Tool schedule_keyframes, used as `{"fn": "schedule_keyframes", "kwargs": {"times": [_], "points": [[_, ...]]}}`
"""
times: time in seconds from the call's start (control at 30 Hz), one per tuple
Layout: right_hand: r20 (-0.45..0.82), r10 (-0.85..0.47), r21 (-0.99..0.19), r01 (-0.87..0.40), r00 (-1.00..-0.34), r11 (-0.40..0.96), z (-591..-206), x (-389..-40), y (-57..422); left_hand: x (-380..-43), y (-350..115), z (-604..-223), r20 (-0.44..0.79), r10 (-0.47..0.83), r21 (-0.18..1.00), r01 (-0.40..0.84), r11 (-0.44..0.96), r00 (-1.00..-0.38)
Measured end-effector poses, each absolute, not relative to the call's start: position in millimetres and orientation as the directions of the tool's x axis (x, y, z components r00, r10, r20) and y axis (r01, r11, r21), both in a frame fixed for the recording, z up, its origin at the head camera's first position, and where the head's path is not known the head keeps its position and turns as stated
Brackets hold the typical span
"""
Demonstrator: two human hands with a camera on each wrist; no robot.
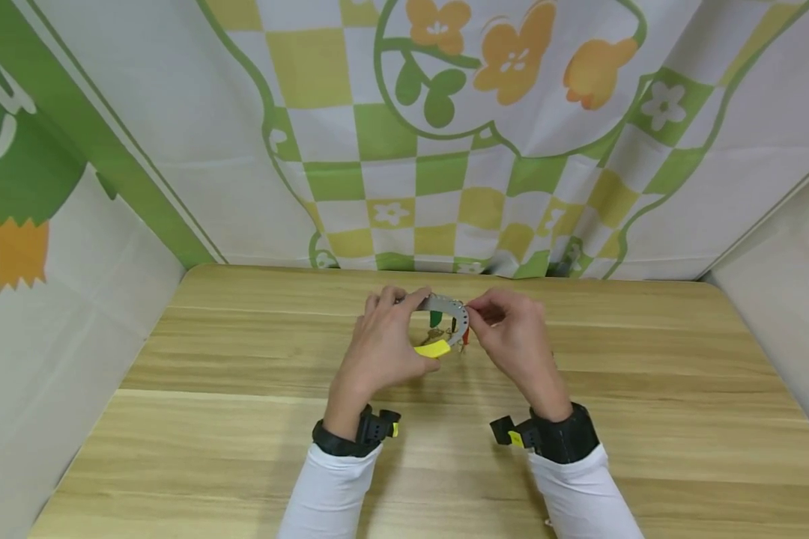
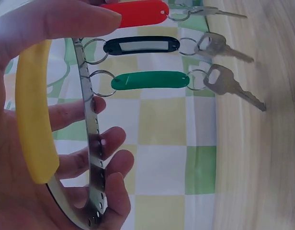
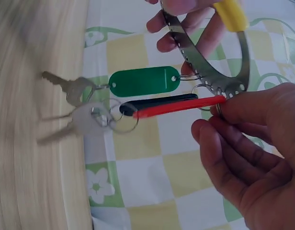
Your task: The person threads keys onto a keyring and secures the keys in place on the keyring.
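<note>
My left hand point(image 1: 383, 343) grips a horseshoe-shaped metal key holder point(image 2: 90, 124) with small holes along its edge and a yellow handle point(image 1: 434, 349). Three key tags hang from it by split rings: green point(image 3: 143, 81), black point(image 2: 141, 45) and red point(image 3: 181, 106). Each tag carries a silver key; one key point(image 2: 233, 86) shows clearly below the green tag. At the holder's right side, my right hand point(image 1: 512, 337) pinches the red tag's upper ring between thumb and forefinger. Those fingertips partly hide where that ring meets the holder.
Below both hands spreads a wood-grain table point(image 1: 236, 427). Behind its far edge hangs a green, yellow and white checkered cloth point(image 1: 438, 187). White cloth panels point(image 1: 74, 314) flank the table. A small pale object point(image 1: 548, 522) lies by the right sleeve.
</note>
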State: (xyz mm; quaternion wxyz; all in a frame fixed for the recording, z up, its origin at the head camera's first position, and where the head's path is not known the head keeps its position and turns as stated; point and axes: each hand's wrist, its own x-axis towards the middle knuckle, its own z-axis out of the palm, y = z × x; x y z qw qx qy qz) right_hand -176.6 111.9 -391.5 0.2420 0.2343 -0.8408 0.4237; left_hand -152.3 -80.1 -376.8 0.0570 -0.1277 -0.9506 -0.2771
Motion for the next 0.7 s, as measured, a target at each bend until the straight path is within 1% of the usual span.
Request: {"fn": "schedule_keyframes", "kwargs": {"times": [0.1,0.17,0.47,0.63,0.7], "points": [[0.645,-0.208,-0.545,-0.633,-0.736,0.549,-393.3,-177.7,110.9,-152.1,-81.2,-375.9,0.160,0.213,0.522,0.266,0.810,-0.964],[0.654,-0.211,-0.532,-0.640,-0.726,0.554,-394.2,-177.9,110.2,-152.0,-81.8,-375.3,0.153,0.211,0.530,0.261,0.807,-0.965],[0.600,-0.115,-0.636,-0.560,-0.791,0.530,-394.3,-175.8,106.7,-152.1,-81.6,-374.6,0.172,0.200,0.537,0.262,0.802,-0.965],[0.510,-0.028,-0.778,-0.475,-0.860,0.411,-393.6,-174.4,104.0,-152.3,-81.0,-375.0,0.204,0.187,0.545,0.270,0.794,-0.961],[0.494,-0.001,-0.806,-0.458,-0.869,0.375,-393.0,-173.8,102.9,-152.5,-80.4,-375.1,0.218,0.185,0.549,0.277,0.789,-0.958]]}}
